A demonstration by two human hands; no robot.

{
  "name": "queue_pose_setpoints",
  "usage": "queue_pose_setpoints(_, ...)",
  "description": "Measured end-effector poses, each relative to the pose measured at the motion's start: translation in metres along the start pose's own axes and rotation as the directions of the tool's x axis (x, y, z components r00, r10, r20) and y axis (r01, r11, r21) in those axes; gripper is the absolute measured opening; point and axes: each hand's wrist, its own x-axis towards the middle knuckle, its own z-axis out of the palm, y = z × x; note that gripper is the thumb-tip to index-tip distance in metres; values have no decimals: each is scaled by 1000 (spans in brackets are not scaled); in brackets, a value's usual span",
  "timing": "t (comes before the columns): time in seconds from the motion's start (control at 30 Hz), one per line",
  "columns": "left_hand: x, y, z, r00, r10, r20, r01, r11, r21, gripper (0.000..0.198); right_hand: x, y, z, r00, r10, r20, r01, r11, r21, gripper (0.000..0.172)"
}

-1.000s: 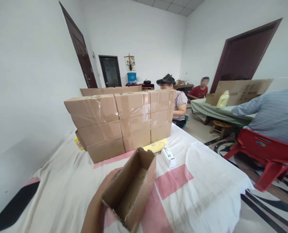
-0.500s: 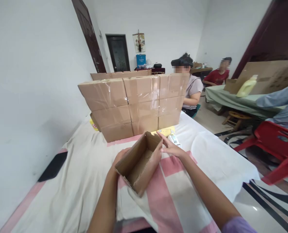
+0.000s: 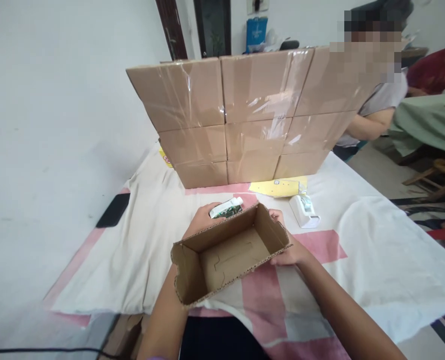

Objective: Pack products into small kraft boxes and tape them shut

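An open, topless cardboard box (image 3: pixel 241 250) is tilted toward me over the cloth, its plain brown inside showing. My right hand (image 3: pixel 284 245) grips its right end, with fingers on the outer wall and the thumb side near the lower edge. Beyond the box's far wall, my left hand (image 3: pixel 201 220) is closed around the end of a small white tube with a dark green pattern (image 3: pixel 226 207). The box wall hides part of that hand, and my left forearm runs along the box's left end. A white tape dispenser (image 3: pixel 305 212) stands right of the box.
Taped cardboard boxes (image 3: pixel 260 120) form a wall across the table's back. A yellow sheet (image 3: pixel 278 187) lies at their foot. To the left is a black flat object (image 3: pixel 113 210) on the striped cloth (image 3: pixel 143 250). A person (image 3: pixel 376 110) sits behind at right.
The box has turned to lie more crosswise, showing its inside. My right hand has shifted to its right end. The white tube has come into sight, and the view has tipped down and closer.
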Motion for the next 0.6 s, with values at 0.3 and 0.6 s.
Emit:
queue_pose_setpoints(0.3, 38, -21, -24, 965, 90, -246, -202, 854, -480, 60, 0, 6, 3, 994, -76, -73, 73, 996, -53, 106)
queue_pose_setpoints(0.6, -10, 45, -90, 954, 242, -176, -295, 658, -693, 79, -1, 4, 2, 998, -55, -18, 55, 998, -24, 104)
